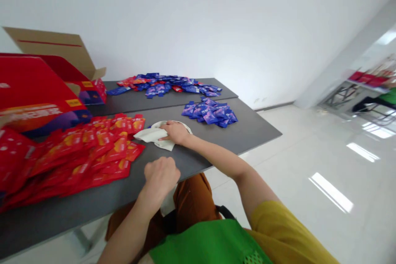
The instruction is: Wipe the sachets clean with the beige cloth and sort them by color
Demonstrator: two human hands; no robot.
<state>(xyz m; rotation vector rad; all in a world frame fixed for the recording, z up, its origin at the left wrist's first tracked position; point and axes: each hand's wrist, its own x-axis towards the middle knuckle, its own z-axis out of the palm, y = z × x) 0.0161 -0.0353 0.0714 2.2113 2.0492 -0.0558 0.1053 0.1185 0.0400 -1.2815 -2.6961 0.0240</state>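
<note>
My right hand (176, 132) lies on a crumpled white cloth (154, 135), its fingers pressing into the folds. My left hand (161, 177) is a closed fist on the grey table (102, 202), near the table's front edge, with nothing showing in it. A spread of red sachets (80, 156) lies to the left of both hands, and its edge nearly reaches the cloth. Beyond the cloth sits a heap of blue sachets (210, 113), and a wider mix of blue and red sachets (163, 84) lies further back.
A red printed carton (40, 90) with an open cardboard flap (52, 49) stands at the table's far left. The table's right edge drops to a glossy white floor. Far right, a seated person in a green vest (386, 99) sits by a rack holding red items (368, 78).
</note>
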